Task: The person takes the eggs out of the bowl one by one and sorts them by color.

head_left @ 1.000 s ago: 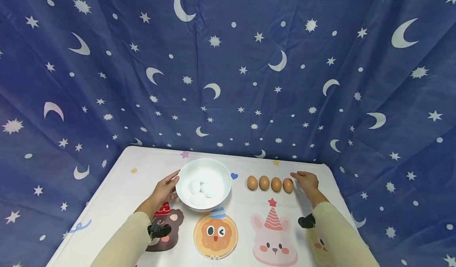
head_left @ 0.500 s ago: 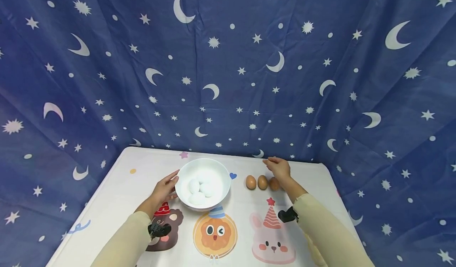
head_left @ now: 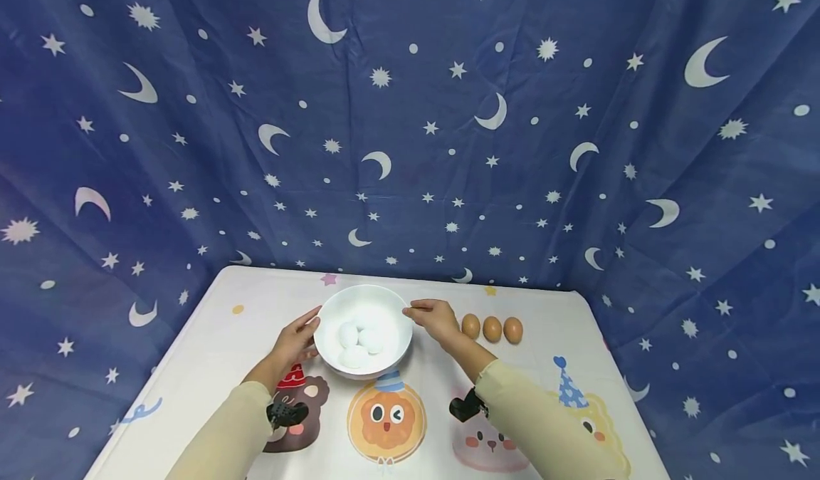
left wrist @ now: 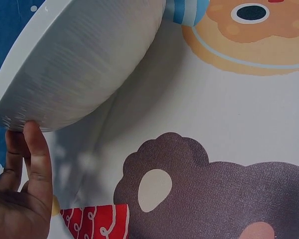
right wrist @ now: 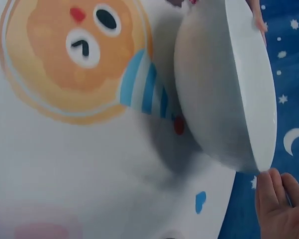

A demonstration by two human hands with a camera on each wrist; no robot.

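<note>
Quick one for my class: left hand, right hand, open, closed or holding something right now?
Left hand: open, fingers touching the bowl's side.
Right hand: open, fingertips at the bowl's rim.

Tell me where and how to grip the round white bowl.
Likely the bowl is best gripped at opposite points of its rim, left hand from the left, right hand from the right, fingers underneath: its curved wall widens upward, and the oval white eggs inside favour a level hold.
</note>
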